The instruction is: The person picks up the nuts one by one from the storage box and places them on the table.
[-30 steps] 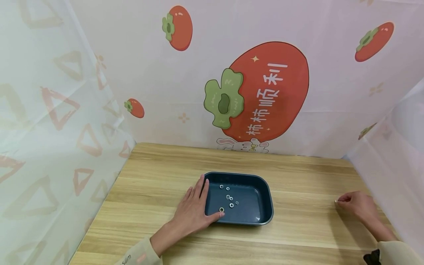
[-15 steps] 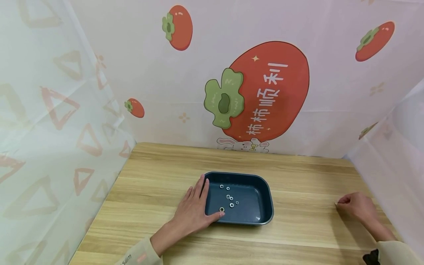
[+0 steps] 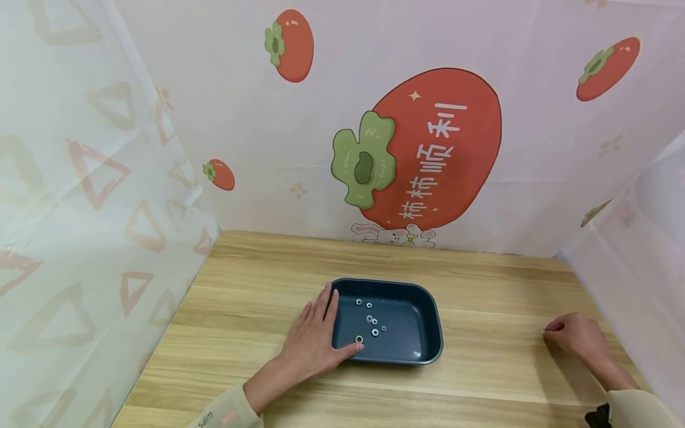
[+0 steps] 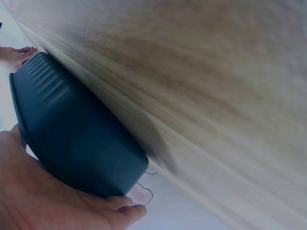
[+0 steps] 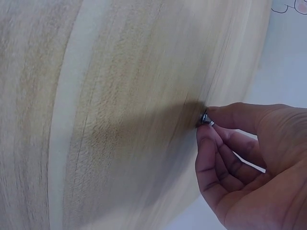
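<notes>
My left hand lies across the left end of a dark blue tray, fingers straight along the side and thumb over the near rim. Inside the tray lie several small metal nuts, one of them with a brassy tint. Far to the right, my right hand pinches a small shiny metal nut between thumb and forefinger, right at the tabletop. Fingertips cover part of that nut. In the left wrist view the tray's outer wall rises beside the left palm.
Under everything is a wood-grain table. A white printed cloth stands behind the back edge, and more cloth hangs at the left and right sides.
My right hand has shifted very slightly toward the near edge, still pinching the nut. The left hand and the tray have stayed in place.
</notes>
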`<act>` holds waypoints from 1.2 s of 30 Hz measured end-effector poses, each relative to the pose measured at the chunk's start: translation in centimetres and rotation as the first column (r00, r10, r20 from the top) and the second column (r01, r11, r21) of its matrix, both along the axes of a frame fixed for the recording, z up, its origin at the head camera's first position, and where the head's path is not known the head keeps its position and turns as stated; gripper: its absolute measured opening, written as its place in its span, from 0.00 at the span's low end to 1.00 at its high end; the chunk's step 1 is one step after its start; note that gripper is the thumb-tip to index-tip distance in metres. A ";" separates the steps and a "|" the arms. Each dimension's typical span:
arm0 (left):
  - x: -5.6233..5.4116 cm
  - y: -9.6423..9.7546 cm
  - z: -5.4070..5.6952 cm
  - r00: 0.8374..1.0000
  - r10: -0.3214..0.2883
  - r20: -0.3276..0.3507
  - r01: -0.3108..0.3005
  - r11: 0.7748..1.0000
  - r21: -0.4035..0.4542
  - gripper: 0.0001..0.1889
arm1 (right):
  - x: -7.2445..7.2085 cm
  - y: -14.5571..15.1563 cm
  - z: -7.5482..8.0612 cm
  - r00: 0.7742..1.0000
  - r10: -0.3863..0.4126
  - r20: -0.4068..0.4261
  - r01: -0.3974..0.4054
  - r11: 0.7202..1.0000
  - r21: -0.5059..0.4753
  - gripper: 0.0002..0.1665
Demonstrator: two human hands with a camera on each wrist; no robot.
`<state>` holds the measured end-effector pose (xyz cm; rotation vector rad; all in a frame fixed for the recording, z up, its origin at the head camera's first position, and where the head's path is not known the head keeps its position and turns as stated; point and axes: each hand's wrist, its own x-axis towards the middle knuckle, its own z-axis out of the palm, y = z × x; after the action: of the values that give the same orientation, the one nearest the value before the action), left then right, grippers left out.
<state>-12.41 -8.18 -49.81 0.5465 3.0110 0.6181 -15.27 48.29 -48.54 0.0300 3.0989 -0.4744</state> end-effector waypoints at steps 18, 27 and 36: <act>0.1 0.0 0.1 1.000 -0.008 -0.007 0.008 1.000 0.006 0.61 | -0.3 -0.1 1.0 0.998 -0.006 0.057 0.005 1.000 0.014 0.14; 0.1 0.0 0.0 1.000 -0.002 -0.009 0.002 1.000 -0.010 0.62 | -0.7 -2.4 2.5 0.996 0.084 -0.034 -0.083 0.996 0.017 0.14; 0.1 0.0 0.1 1.000 0.000 0.005 0.000 1.000 0.004 0.62 | -0.5 -7.0 4.3 0.983 0.136 -0.127 -0.136 0.991 0.012 0.12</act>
<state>-12.31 -8.19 -49.73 0.5450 3.0058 0.6243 -15.81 41.25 -44.27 -0.2197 3.1968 -0.4845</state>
